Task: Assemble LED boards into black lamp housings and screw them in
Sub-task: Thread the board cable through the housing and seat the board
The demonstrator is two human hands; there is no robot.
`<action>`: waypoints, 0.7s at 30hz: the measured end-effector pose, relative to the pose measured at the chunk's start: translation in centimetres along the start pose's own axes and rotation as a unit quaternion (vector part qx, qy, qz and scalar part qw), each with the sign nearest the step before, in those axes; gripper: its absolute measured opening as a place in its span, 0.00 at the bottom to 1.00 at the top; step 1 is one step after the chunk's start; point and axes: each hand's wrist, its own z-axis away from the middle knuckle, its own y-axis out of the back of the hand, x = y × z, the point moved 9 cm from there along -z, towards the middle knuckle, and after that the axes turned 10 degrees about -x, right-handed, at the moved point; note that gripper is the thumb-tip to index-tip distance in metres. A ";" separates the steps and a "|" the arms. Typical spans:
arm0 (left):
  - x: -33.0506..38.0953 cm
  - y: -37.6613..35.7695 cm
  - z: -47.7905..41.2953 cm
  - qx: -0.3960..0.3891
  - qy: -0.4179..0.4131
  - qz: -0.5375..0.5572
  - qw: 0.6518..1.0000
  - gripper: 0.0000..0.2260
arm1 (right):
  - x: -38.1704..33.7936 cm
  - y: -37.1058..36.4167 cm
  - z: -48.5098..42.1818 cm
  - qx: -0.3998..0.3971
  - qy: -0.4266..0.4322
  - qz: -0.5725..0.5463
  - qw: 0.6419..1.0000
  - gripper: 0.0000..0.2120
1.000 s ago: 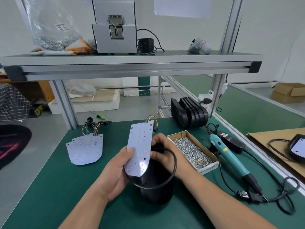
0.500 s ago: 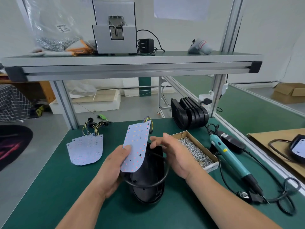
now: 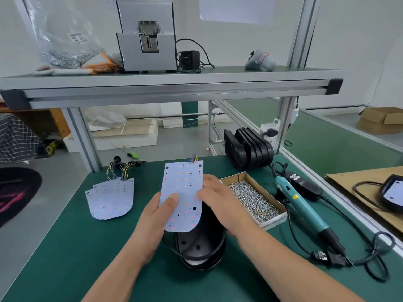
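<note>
Seating: left hand [image 3: 152, 221] fingers pinched a white round-ended LED board [image 3: 183, 184] over the black plastic housing [image 3: 200, 247], right hand [image 3: 220, 203] fingers relaxed against it; alignment seemed next.

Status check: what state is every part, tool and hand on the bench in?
black housing: on table, open side up.
LED board: held tilted over black housing, not seated.
left hand: grips LED board.
right hand: touches board's right edge; grip unclear.
spare boards: stacked flat on table.
screw box: open, holds screws.
electric screwdriver: lying on table, untouched.
</note>
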 end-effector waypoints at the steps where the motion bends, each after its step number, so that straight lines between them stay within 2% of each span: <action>1: -0.2 -0.1 0.0 -0.003 0.001 -0.007 1.000 0.21 | -0.1 -0.1 0.0 0.001 0.010 0.029 1.000 0.16; 3: -0.5 -0.4 0.0 -0.020 0.004 -0.016 1.000 0.22 | 0.0 0.0 -0.1 0.008 0.014 0.047 0.999 0.13; 5: -1.1 -1.0 -0.2 -0.062 0.024 0.029 0.997 0.29 | 0.7 0.4 -0.1 0.017 0.006 0.017 1.000 0.13; 7: -2.0 -1.0 -0.5 -0.076 0.077 0.106 0.988 0.41 | 1.8 1.1 -0.1 0.023 -0.026 -0.086 0.996 0.12; 8: -2.4 -0.9 -0.6 -0.075 0.093 0.145 0.982 0.44 | 2.2 1.3 -0.1 0.019 -0.039 -0.141 0.989 0.11; 9: -2.6 -0.8 -0.6 -0.073 0.099 0.186 0.975 0.43 | 2.5 1.5 -0.2 0.017 -0.047 -0.183 0.982 0.12; 12: -3.3 -0.4 -0.4 -0.043 0.114 0.281 0.952 0.27 | 2.9 1.9 -0.2 0.021 -0.058 -0.237 0.970 0.22; 15: -3.2 -0.5 -0.5 -0.038 0.119 0.277 0.953 0.13 | 3.2 2.1 -0.1 0.031 -0.063 -0.249 0.966 0.26; 19: -3.0 -0.7 -0.7 -0.035 0.103 0.212 0.971 0.03 | 3.7 2.0 0.0 0.039 -0.066 -0.262 0.962 0.19; 21: -3.3 -0.2 -0.8 -0.014 0.089 0.187 0.978 0.08 | 3.7 1.4 -0.1 0.029 -0.067 -0.269 0.960 0.15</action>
